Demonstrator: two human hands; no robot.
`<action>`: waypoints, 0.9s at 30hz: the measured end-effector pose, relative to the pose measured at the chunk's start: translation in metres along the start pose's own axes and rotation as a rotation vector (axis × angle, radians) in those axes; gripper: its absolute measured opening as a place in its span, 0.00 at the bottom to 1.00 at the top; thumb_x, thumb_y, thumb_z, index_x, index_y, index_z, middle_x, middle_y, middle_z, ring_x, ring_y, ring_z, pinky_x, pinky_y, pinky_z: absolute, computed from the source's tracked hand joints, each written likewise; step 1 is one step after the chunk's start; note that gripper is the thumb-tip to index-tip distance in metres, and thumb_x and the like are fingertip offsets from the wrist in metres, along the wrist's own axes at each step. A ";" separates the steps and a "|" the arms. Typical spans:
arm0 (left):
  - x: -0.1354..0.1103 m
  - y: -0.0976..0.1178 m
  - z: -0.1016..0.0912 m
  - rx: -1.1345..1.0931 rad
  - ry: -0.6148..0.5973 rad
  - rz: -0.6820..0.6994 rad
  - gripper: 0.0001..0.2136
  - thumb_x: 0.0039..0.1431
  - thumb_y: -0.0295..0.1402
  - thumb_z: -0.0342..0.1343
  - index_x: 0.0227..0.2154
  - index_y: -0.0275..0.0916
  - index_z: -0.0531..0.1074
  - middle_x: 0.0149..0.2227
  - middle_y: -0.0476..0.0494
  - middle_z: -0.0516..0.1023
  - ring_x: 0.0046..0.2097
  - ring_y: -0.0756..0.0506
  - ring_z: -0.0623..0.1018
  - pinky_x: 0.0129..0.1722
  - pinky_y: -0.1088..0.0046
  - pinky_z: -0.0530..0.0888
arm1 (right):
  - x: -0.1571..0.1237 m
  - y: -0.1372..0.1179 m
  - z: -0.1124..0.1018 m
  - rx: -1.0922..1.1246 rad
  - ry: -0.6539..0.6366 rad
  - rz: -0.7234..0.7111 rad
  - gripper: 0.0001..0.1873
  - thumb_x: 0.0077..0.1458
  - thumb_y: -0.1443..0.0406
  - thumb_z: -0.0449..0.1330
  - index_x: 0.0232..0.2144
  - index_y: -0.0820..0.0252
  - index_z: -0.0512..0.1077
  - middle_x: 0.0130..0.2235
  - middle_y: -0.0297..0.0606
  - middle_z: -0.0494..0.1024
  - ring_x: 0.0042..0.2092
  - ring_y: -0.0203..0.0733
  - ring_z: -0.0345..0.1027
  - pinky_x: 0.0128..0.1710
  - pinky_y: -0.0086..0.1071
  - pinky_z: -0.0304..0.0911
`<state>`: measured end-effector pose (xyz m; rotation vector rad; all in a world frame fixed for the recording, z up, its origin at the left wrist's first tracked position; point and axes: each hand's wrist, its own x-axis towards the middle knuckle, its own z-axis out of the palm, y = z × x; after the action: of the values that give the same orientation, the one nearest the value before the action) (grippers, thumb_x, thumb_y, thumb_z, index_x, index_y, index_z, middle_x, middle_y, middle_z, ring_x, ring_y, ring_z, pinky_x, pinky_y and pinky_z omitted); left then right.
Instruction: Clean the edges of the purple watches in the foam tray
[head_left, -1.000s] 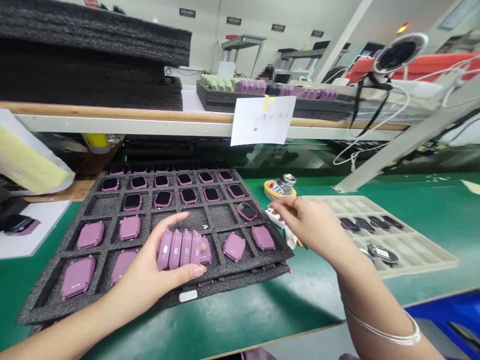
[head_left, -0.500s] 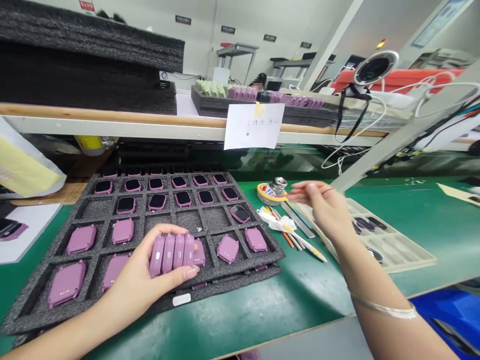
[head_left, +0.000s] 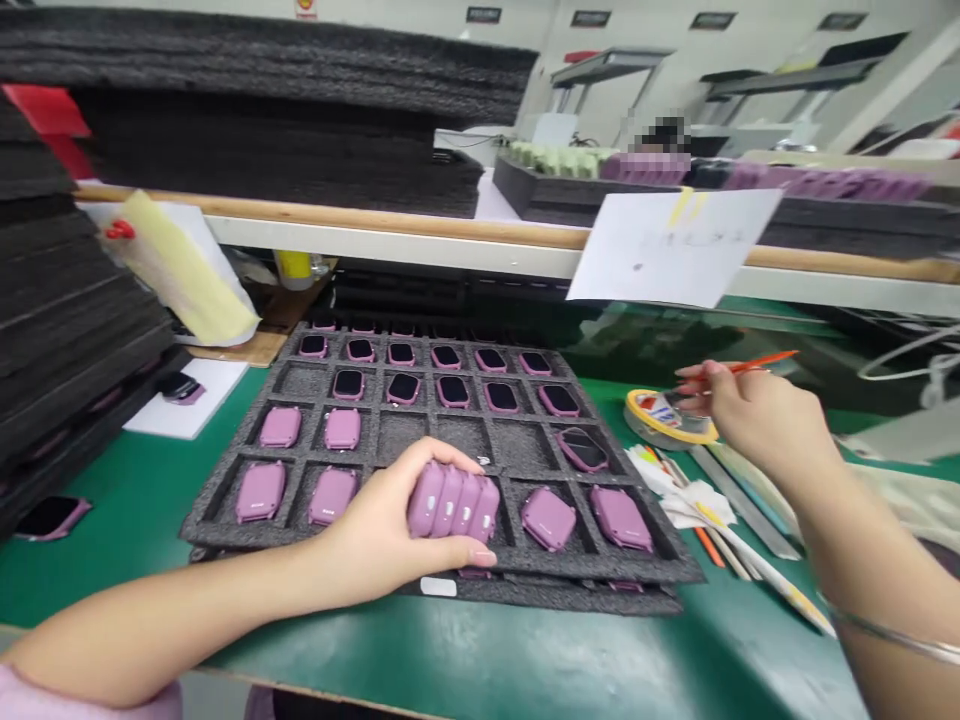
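Observation:
A row of several purple smartwatch cases is clasped in my left hand, thumb below and fingers behind them. This hand is over the front of a dark grey foam tray. In the tray's pockets, some watches lie with black screens up and others with purple backs up. My right hand pinches a thin orange stick, whose far end points right. Its fingertips are by a roll of yellow-edged tape, and they partly hide what sits in the roll.
Sticks, a white tissue and a white-and-yellow pen-like tool lie right of the tray. A paper sheet hangs from the shelf edge. Stacked black foam stands at left, near a loose watch.
The view has swung left, so the tray and both hands appear farther right. My left hand keeps the watch cases. The orange stick in my right hand now shows more clearly.

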<state>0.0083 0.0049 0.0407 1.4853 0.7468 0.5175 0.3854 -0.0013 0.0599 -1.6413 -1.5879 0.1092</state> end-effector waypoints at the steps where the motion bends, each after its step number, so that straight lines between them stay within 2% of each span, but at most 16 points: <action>1: 0.000 0.000 0.000 0.029 0.004 0.003 0.25 0.46 0.36 0.72 0.45 0.45 0.68 0.42 0.49 0.78 0.42 0.43 0.79 0.46 0.62 0.74 | -0.001 -0.017 0.010 0.046 0.001 0.001 0.21 0.67 0.55 0.54 0.25 0.60 0.72 0.22 0.33 0.73 0.25 0.32 0.71 0.26 0.26 0.67; 3: 0.000 0.000 -0.001 0.085 0.016 0.016 0.25 0.46 0.37 0.73 0.45 0.46 0.68 0.42 0.51 0.77 0.42 0.45 0.77 0.45 0.64 0.73 | -0.012 -0.059 0.032 0.156 -0.028 -0.013 0.19 0.68 0.54 0.52 0.30 0.59 0.73 0.25 0.37 0.77 0.27 0.36 0.75 0.28 0.28 0.71; 5: 0.000 0.001 -0.001 0.115 0.022 0.028 0.25 0.46 0.38 0.73 0.46 0.46 0.68 0.42 0.51 0.77 0.42 0.45 0.76 0.45 0.66 0.72 | -0.030 -0.103 0.053 0.257 -0.093 -0.066 0.18 0.68 0.54 0.52 0.31 0.57 0.73 0.27 0.36 0.78 0.27 0.36 0.76 0.29 0.29 0.73; 7: 0.000 0.000 -0.002 0.106 0.012 0.039 0.25 0.47 0.38 0.73 0.46 0.46 0.68 0.41 0.52 0.78 0.41 0.46 0.76 0.44 0.68 0.72 | -0.050 -0.141 0.070 0.395 -0.225 -0.208 0.13 0.69 0.58 0.53 0.34 0.56 0.72 0.30 0.34 0.78 0.28 0.34 0.76 0.29 0.27 0.74; 8: 0.000 -0.001 -0.002 0.093 0.003 0.043 0.25 0.47 0.37 0.72 0.46 0.46 0.67 0.40 0.52 0.78 0.41 0.46 0.76 0.42 0.68 0.71 | -0.058 -0.155 0.076 0.414 -0.315 -0.274 0.09 0.69 0.63 0.54 0.36 0.55 0.71 0.31 0.32 0.77 0.30 0.33 0.76 0.31 0.26 0.73; 10: 0.001 -0.002 -0.002 0.070 -0.011 0.053 0.22 0.50 0.36 0.70 0.45 0.45 0.67 0.39 0.52 0.77 0.40 0.47 0.75 0.41 0.70 0.71 | -0.070 -0.172 0.086 0.404 -0.398 -0.400 0.05 0.67 0.68 0.55 0.38 0.54 0.69 0.33 0.30 0.77 0.32 0.32 0.75 0.32 0.24 0.71; 13: 0.002 -0.002 -0.002 0.061 -0.019 0.044 0.20 0.51 0.36 0.69 0.43 0.43 0.66 0.39 0.52 0.77 0.39 0.47 0.74 0.41 0.70 0.69 | -0.075 -0.174 0.095 0.357 -0.393 -0.464 0.04 0.67 0.69 0.55 0.39 0.54 0.66 0.33 0.30 0.75 0.33 0.33 0.73 0.32 0.26 0.68; 17: 0.003 -0.002 -0.003 0.035 -0.027 0.023 0.22 0.49 0.36 0.70 0.44 0.43 0.66 0.37 0.52 0.77 0.38 0.48 0.74 0.39 0.71 0.69 | -0.073 -0.166 0.099 0.384 -0.420 -0.459 0.05 0.68 0.69 0.51 0.40 0.54 0.64 0.34 0.32 0.73 0.35 0.34 0.71 0.34 0.29 0.69; 27: 0.003 -0.002 -0.003 0.022 -0.038 0.039 0.19 0.51 0.34 0.69 0.42 0.42 0.67 0.37 0.52 0.77 0.38 0.48 0.73 0.38 0.73 0.69 | -0.075 -0.166 0.096 0.394 -0.477 -0.414 0.06 0.67 0.70 0.52 0.38 0.54 0.62 0.33 0.31 0.71 0.33 0.34 0.68 0.31 0.29 0.65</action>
<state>0.0079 0.0095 0.0385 1.5286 0.6973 0.5102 0.1841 -0.0427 0.0613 -1.0005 -2.0723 0.5901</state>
